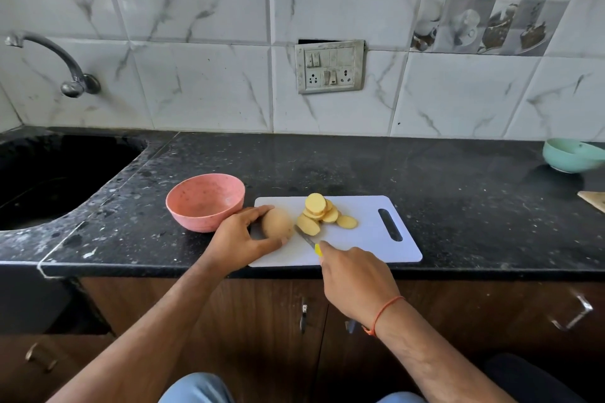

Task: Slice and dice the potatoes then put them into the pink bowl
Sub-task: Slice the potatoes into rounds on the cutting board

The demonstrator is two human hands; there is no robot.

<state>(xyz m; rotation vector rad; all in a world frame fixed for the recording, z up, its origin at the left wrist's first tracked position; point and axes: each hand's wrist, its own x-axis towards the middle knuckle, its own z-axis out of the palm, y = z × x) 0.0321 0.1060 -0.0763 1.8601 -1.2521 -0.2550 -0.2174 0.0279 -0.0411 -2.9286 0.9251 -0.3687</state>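
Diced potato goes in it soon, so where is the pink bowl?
The pink bowl sits on the black counter left of centre in the head view, just left of the cutting board, near the left hand.

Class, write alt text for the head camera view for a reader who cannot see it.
A left hand steadies a potato on a white cutting board while the right hand holds a knife beside it. Potato slices lie behind; an empty pink bowl sits left.

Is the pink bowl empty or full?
Empty: the pink bowl shows only its bare inside; the slices lie on the board.
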